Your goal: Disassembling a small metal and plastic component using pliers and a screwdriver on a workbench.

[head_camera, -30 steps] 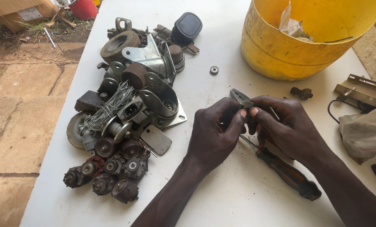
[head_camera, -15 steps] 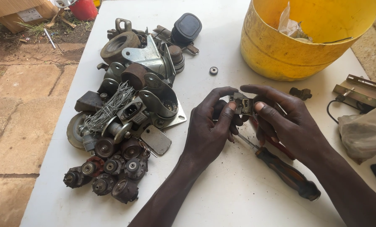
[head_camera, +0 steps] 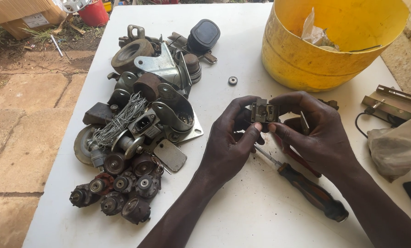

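Observation:
A small grey metal part, boxy with a hole in its face, is pinched between my two hands above the white table. My left hand grips it from the left with thumb and fingers. My right hand grips it from the right, thumb under it; a thin metal piece also shows between this hand's fingers. A screwdriver with a dark red and black handle lies on the table beneath my hands, its tip pointing up-left.
A heap of old caster wheels, brackets, tangled wire and small motors covers the table's left half. A yellow bucket stands at the back right. A small bearing lies loose. Metal rails and a plastic bag lie right.
My hands have turned the small metal part and raised it slightly, so its flat face now points up toward me. The screwdriver stays on the table.

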